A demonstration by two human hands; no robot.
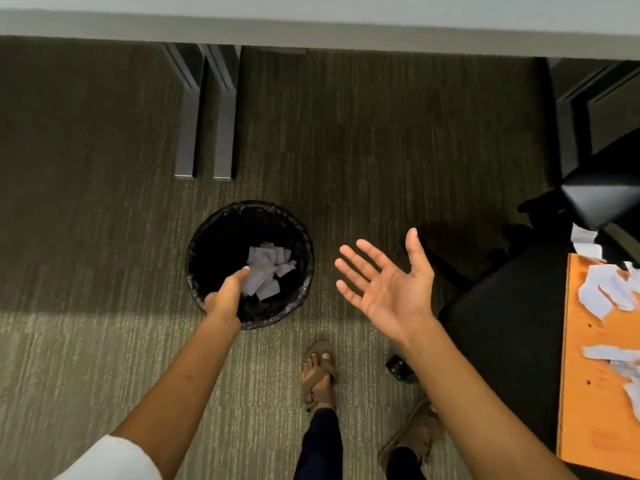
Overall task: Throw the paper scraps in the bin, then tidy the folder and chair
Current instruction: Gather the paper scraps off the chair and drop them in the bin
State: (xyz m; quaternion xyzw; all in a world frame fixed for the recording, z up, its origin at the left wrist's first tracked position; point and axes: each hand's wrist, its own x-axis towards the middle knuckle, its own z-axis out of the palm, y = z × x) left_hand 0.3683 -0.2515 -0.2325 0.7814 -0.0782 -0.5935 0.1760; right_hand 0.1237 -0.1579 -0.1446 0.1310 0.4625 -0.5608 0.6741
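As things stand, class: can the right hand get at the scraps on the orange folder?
Probably yes: the right hand is open and empty, the scraps lie uncovered on the folder just to its right, and nothing stands between.

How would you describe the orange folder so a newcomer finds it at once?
Start at the black chair on the right, beside the desk. The orange folder lies flat on its seat. It is the only bright orange thing, with white paper scraps scattered on it.
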